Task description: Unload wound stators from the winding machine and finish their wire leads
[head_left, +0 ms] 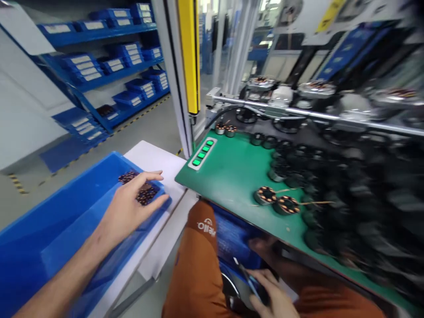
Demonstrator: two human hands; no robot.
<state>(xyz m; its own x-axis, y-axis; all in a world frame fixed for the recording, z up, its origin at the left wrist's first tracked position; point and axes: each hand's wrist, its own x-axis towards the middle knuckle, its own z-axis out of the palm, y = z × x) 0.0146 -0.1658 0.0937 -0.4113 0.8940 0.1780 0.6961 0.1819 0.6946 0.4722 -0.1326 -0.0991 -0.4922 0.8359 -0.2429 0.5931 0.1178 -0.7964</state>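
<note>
My left hand (132,198) reaches over the far right corner of a blue bin (79,181), thumb and fingers apart. Dark, copper-wound motor stators (145,194) lie in that corner, partly behind the hand, and nothing shows in its grip. Low in the view, my right hand (273,293) is closed around a slim, pointed hand tool (250,280) with a metal tip and a dark and blue handle. Its exact kind is blurred. On the green mat (232,176) sit two wound stators, one left (265,194) and one right (287,205), with wire ends pointing right.
Two small wound stators (225,129) stand at the mat's back edge. Many black round parts (318,176) crowd its right side. A button panel (202,153) glows green. Behind runs a metal rail (298,112) below machine fixtures. Shelves (109,75) hold blue trays.
</note>
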